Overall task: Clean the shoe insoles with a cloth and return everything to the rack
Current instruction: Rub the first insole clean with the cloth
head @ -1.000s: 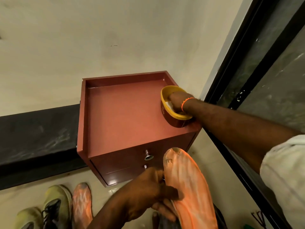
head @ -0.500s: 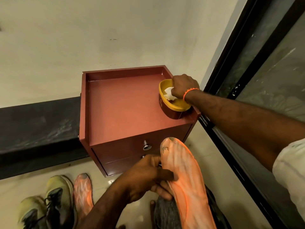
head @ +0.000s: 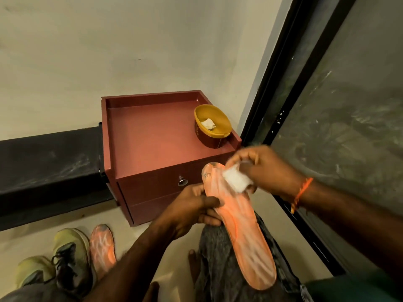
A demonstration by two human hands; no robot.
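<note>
Orange insole (head: 242, 227) sits slanted across our lap, toe end up by the cabinet drawer, heel end down toward us over the grey trouser leg (head: 220, 264). Our left hand (head: 192, 209) grips the insole at its left edge near the forefoot, thumb on top, fingers curled under. Our right hand (head: 265, 168) pinches a white cloth (head: 236, 180), fingers curled round it, and presses it on the toe part of the insole; hand is motion-blurred. Orange thread band (head: 302, 192) on the right wrist.

Behind the insole, a dark red cabinet (head: 152, 149) with a raised rim on top and a drawer with a metal knob (head: 182, 181). On its top surface, at the right rear corner, a yellow bowl (head: 212, 125) with another white wad (head: 208, 123) inside.

On the floor at lower left, a second orange insole (head: 102, 247) lies flat just beside a pair of yellow-green shoes (head: 69, 258), one with dark laces. Black ledge (head: 48, 168) runs left of the cabinet along the wall; dark framed glass door (head: 340, 105) on the right
</note>
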